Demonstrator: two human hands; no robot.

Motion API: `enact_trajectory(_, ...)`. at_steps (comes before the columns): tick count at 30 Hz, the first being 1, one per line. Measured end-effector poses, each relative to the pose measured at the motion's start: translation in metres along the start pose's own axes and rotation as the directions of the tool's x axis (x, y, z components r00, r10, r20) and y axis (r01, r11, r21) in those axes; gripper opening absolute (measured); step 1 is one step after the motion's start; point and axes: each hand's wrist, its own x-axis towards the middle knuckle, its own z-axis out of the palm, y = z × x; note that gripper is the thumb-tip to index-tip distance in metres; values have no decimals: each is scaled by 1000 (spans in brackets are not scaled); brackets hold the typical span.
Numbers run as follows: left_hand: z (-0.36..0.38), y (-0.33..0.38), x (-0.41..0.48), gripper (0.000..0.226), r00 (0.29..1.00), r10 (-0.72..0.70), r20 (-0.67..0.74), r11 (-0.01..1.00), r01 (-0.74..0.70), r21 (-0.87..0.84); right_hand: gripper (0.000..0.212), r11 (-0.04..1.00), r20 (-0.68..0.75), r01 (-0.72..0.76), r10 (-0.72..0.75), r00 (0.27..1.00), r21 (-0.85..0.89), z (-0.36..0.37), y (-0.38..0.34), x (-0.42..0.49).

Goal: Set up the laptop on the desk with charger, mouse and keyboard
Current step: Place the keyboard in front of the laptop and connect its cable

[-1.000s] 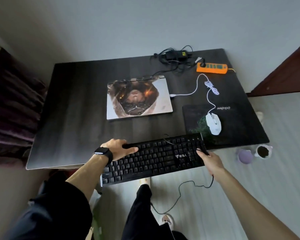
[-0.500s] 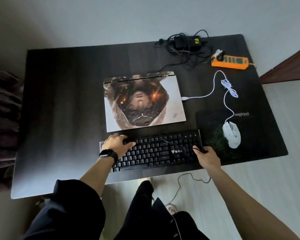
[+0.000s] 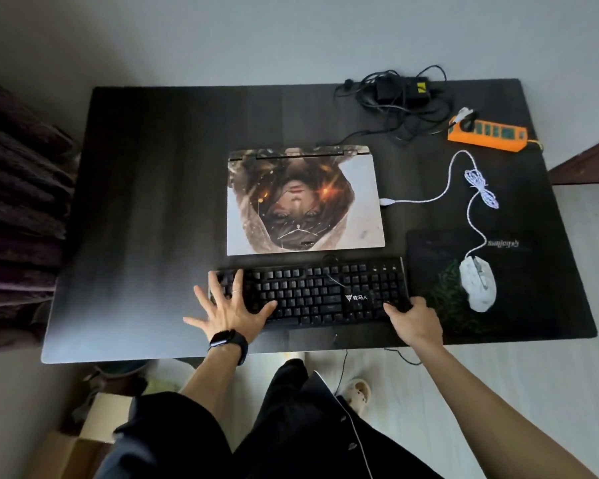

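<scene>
A closed laptop (image 3: 305, 202) with a printed picture on its lid lies in the middle of the dark desk (image 3: 146, 209). Directly in front of it sits a black keyboard (image 3: 319, 292). My left hand (image 3: 229, 305), fingers spread, rests flat over the keyboard's left end. My right hand (image 3: 414, 319) grips the keyboard's front right corner. A white mouse (image 3: 478, 285) lies on a black mouse pad (image 3: 464, 247), its white cable plugged into the laptop's right side. The black charger (image 3: 402, 89) and tangled cord lie at the back of the desk.
An orange power strip (image 3: 486, 134) sits at the back right corner. The keyboard's thin cable (image 3: 403, 356) hangs off the front edge toward the floor. A dark fabric-covered piece (image 3: 18, 216) stands left of the desk. A cardboard box (image 3: 83, 430) sits on the floor.
The keyboard moved from overhanging the front edge onto the desk, up against the laptop. My left hand opened and now lies flat; my right hand still grips the corner.
</scene>
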Motion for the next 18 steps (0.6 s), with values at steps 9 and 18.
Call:
enact_trajectory(9, -4, 8, 8, 100, 1000, 21, -9, 985, -23, -171, 75, 1000, 40, -10, 11, 999, -28, 6, 7, -6)
enact_trajectory(18, 2, 4, 9, 100, 999, -10, 46, 983, 18, -180, 71, 999, 47, 22, -20, 999, -35, -2, 8, -5)
